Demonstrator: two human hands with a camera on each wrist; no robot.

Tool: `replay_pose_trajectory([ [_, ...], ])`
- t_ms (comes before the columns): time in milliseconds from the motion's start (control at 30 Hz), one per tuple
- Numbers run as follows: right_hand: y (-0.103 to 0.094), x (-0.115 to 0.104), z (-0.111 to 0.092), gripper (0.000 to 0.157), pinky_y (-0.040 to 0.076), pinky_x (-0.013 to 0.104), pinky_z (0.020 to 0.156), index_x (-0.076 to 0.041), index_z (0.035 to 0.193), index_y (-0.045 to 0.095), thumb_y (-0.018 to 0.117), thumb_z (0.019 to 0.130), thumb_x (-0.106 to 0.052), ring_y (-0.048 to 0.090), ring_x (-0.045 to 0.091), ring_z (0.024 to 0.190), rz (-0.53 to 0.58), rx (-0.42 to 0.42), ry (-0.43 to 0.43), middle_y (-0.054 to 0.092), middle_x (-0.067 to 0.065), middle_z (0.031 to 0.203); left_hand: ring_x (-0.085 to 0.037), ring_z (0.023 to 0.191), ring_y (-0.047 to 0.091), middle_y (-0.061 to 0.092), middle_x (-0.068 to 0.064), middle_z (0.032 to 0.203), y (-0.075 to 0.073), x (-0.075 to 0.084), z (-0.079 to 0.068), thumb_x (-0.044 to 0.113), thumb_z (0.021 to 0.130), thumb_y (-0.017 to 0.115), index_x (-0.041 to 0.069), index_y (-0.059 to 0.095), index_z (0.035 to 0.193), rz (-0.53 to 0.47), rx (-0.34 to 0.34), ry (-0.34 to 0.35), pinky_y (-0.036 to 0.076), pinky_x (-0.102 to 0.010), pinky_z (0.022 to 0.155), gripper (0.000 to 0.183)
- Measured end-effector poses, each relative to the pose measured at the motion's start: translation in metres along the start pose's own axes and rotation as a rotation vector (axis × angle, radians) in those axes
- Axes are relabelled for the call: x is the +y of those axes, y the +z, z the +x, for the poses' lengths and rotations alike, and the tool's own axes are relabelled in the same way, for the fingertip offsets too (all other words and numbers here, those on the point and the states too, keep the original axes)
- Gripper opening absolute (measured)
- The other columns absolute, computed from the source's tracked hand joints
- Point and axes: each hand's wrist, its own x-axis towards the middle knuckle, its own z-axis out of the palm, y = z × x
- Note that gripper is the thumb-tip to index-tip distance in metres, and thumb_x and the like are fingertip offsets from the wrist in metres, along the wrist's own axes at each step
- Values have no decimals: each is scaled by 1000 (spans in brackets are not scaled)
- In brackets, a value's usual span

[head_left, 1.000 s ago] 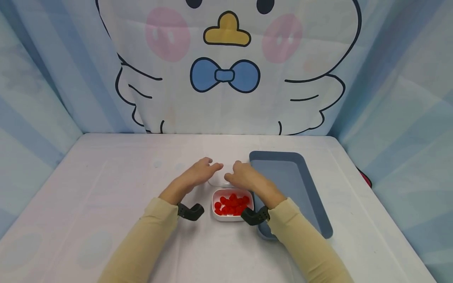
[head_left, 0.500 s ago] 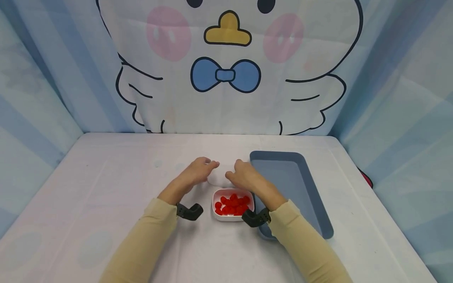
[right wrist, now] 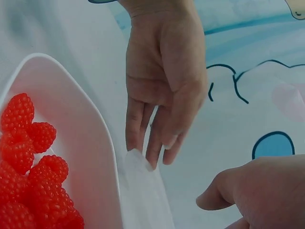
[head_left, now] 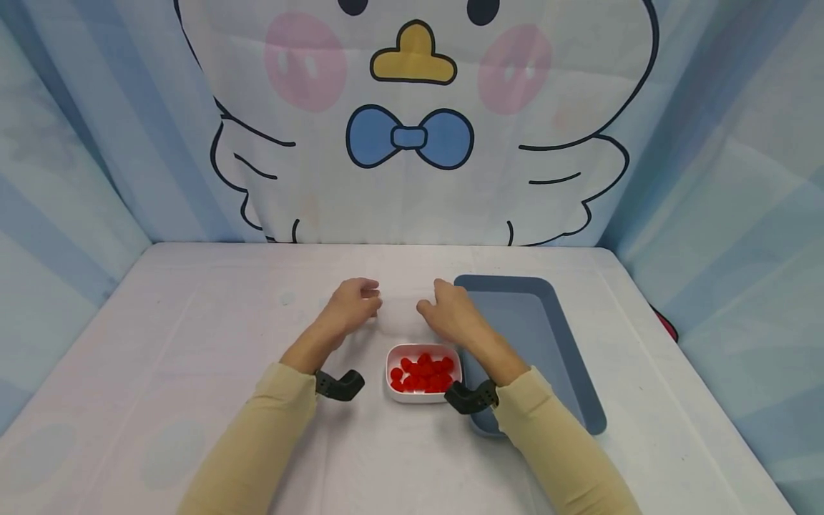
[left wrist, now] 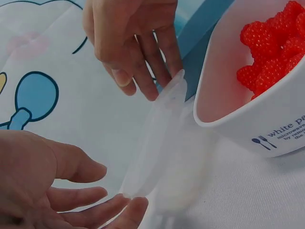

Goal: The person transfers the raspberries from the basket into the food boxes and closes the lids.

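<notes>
A translucent plastic lid lies just behind a white box filled with red raspberries. My left hand is at the lid's left end, fingertips right at its edge and thumb lifted away. At the other end is my right hand, its fingers loosely extended and its thumb apart from the lid. In the right wrist view, the lid appears as a pale strip beside the box, below the left hand's fingers.
A blue-grey tray stands to the right of the box, partly under my right forearm. A white cloth covers the table. Behind it hangs a curtain with a cartoon bird.
My hands have spread apart, the left one moving left and slightly away, the right one a little to the right. Both thumbs have drawn back from the lid. The box and tray stay put.
</notes>
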Motion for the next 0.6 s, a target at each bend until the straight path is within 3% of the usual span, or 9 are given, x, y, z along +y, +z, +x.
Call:
replay_pose_trajectory([
  [133,-2,3,0,58,48,51,105,7,147,39,51,98,-21,55,37,128,15,24,-6,49,23,148,-28,118,63,54,-16,143,0,-2,-2,9,98,56,4,46,144,-48,36,31,52,-39,103,48],
  [333,-4,8,0,53,52,50,100,5,144,44,51,97,-18,59,37,124,18,56,-40,54,23,142,-28,112,66,56,-18,140,0,-4,-2,4,95,62,1,48,142,-145,44,68,56,-37,96,49],
  [600,-12,19,3,49,53,48,99,6,141,48,48,97,-15,61,35,122,144,95,-69,58,23,138,-27,109,66,63,-16,130,-1,-5,-2,5,91,68,4,55,138,-132,49,75,56,-35,95,49],
])
